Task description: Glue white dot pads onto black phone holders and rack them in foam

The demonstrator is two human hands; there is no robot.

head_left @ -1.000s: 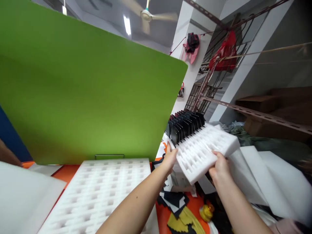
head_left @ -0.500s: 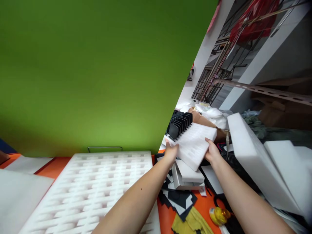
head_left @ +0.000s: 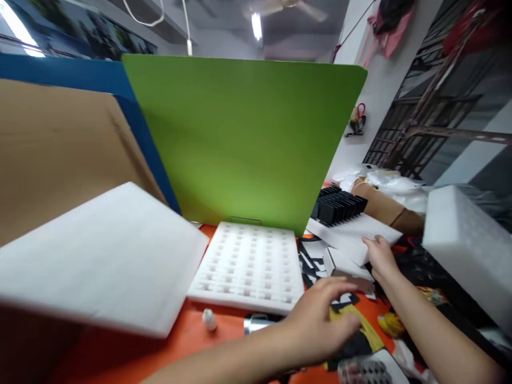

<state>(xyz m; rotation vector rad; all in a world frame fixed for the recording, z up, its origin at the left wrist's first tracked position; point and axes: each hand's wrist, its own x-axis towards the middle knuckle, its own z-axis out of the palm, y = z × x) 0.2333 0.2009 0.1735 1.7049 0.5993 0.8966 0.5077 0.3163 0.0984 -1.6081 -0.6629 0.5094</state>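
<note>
A white foam tray point(head_left: 352, 232) with a row of black flat parts point(head_left: 340, 205) standing in its far slots lies on a pile of foam pieces at the right of the green board. My right hand point(head_left: 380, 257) rests on the tray's near edge with its fingers lying loosely on the foam. My left hand point(head_left: 322, 320) hovers low over the orange table, fingers spread and a little blurred, holding nothing. It is above black and yellow scraps point(head_left: 356, 322), just in front of an empty white foam grid tray point(head_left: 248, 264).
A green board point(head_left: 248, 144) stands behind the grid tray, with a blue panel and brown cardboard point(head_left: 52, 154) to its left. A white foam sheet point(head_left: 100, 256) juts in at the left. A thick foam block point(head_left: 468, 250) is at the right. A small white cap point(head_left: 208, 319) and a silver cylinder point(head_left: 256, 323) lie in front.
The foam tray with black parts has been set down on the pile. My left hand has come off it and moved back toward me; the view has swung left and pulled back.
</note>
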